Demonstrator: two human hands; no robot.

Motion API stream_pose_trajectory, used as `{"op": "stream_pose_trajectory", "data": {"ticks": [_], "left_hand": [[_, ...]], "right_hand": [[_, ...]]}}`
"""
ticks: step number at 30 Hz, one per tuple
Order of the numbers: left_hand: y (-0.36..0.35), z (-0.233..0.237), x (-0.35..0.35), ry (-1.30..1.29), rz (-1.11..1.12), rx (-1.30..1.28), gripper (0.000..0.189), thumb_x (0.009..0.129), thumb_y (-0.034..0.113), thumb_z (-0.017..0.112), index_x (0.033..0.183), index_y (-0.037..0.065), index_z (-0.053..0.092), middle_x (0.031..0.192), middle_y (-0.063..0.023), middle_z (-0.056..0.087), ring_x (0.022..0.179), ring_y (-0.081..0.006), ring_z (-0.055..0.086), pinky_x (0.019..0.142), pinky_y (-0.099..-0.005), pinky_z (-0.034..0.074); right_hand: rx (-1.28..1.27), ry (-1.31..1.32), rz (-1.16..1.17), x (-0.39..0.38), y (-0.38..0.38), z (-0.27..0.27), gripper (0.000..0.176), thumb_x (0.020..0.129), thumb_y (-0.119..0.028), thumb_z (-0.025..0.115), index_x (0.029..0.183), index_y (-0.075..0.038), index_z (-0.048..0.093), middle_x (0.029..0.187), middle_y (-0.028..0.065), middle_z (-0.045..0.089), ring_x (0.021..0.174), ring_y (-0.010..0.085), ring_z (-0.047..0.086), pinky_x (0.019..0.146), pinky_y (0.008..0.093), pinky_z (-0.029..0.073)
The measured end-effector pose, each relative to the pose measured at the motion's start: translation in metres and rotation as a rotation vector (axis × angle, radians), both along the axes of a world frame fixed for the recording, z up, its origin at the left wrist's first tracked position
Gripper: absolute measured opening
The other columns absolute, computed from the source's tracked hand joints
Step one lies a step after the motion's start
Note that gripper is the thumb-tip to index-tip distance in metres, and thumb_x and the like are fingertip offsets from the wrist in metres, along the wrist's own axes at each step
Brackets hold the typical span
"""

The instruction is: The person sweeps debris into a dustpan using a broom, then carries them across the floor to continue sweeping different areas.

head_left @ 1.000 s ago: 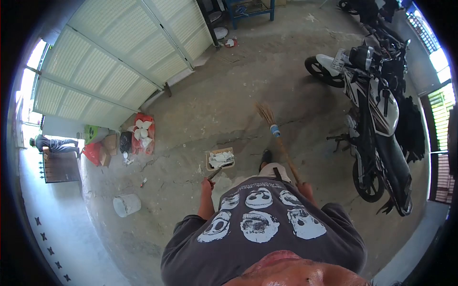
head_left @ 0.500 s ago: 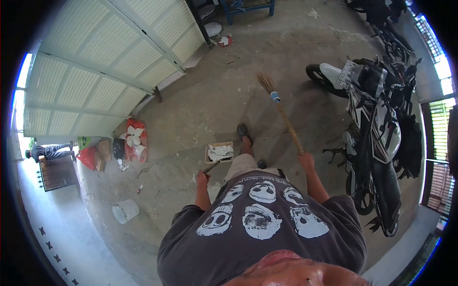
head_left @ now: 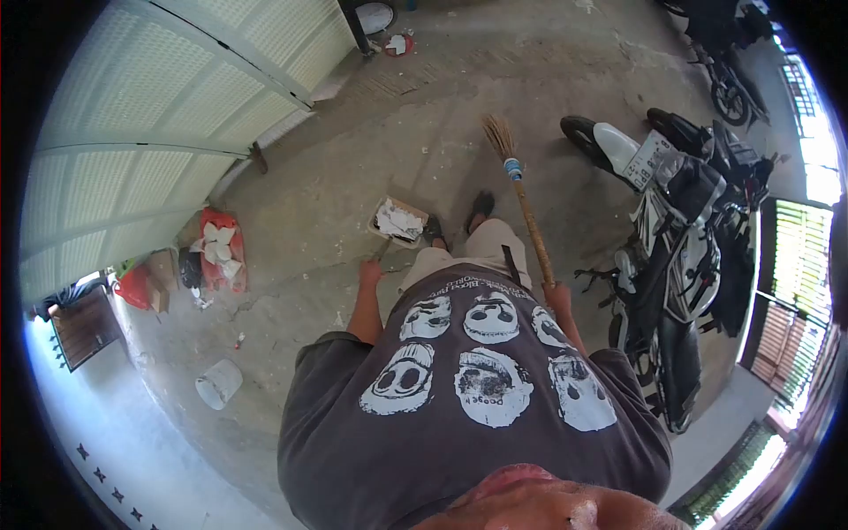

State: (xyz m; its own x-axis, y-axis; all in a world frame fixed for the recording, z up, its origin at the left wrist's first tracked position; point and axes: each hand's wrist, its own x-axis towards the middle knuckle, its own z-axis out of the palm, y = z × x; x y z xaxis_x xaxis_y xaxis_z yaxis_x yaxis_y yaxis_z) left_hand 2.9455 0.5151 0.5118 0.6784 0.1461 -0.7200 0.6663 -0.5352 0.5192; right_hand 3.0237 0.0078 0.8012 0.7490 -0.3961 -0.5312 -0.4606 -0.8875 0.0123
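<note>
left hand point(head_left: 369, 272) has a closed grip on the handle of the dustpan point(head_left: 399, 220), which is full of white scraps at frame centre, beside the feet. right hand point(head_left: 556, 293) is clenched round the broom point(head_left: 523, 199) stick. best to keep the pan level so nothing spills.

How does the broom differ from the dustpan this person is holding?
The broom is long and thin, held in the right hand; the dustpan is short and flat, in the left hand. The dustpan carries white scraps; the broom carries nothing. Both point forward.
</note>
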Motion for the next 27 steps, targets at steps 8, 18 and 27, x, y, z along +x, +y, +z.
{"op": "stream_pose_trajectory", "data": {"ticks": [8,18,27], "left_hand": [[-0.026,0.067,0.117,0.156,0.347,0.117,0.042,0.086,0.031,0.052,0.110,-0.003,0.058,0.104,-0.0257,0.063,0.103,-0.0427,0.057,0.087,-0.0484,0.047],[-0.052,0.023,0.191,0.269,0.310,0.090,0.036,0.087,0.029,0.054,0.112,0.003,0.055,0.111,-0.0195,0.062,0.103,-0.0359,0.060,0.083,-0.0489,0.049],[-0.050,0.030,0.203,0.259,0.353,0.049,0.035,0.088,0.031,0.052,0.111,0.004,0.056,0.110,-0.0196,0.062,0.102,-0.0356,0.060,0.083,-0.0476,0.050]], "right_hand": [[0.237,0.121,-0.216,0.129,0.027,0.056,0.047,0.086,-0.037,0.056,0.105,0.005,0.058,0.087,0.0254,0.065,0.075,0.0354,0.068,0.066,0.0445,0.052],[0.046,0.472,0.037,0.140,0.132,0.156,0.042,0.087,-0.036,0.056,0.109,0.000,0.053,0.070,0.0149,0.062,0.054,0.0256,0.064,0.043,0.0382,0.049],[0.222,0.501,-0.099,0.125,0.140,0.206,0.043,0.087,-0.038,0.060,0.109,-0.001,0.056,0.064,0.0077,0.058,0.048,0.0165,0.058,0.046,0.0336,0.046]]}}
